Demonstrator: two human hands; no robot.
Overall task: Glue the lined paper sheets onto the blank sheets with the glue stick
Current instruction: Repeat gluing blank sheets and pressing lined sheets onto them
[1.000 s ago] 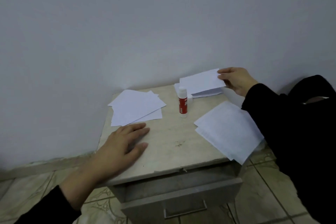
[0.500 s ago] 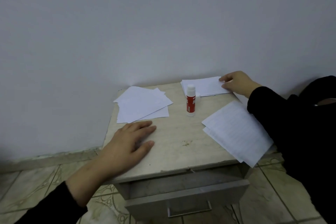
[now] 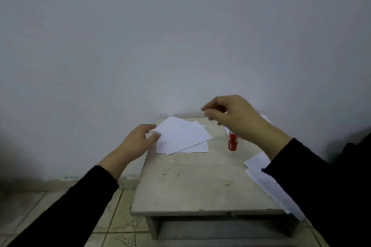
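Nearest the camera, two black sleeves reach in from the lower corners over a tiled floor, and the front edge of a small pale stone-topped bench shows with an open recess beneath it. At the bench's right edge a stack of lined sheets lies partly over the side, its near corner hanging past the top and much of it hidden behind the right sleeve. The middle of the bench top carries a few dark specks. Further back, the red glue stick stands upright on the bench, its upper part hidden behind the right hand, which hangs in the air above it; this hand's grip is loosely curled, thumb and fingertips drawn close together, and nothing can be seen held in it. At the far left corner lies the fanned pile of blank sheets. The left hand is at the pile's left edge, its grip closed in a pinch on the top sheet's corner, thumb beneath and fingers curling over the edge. A sliver of more white paper shows at the far right behind the right hand. A plain grey wall rises behind the bench.
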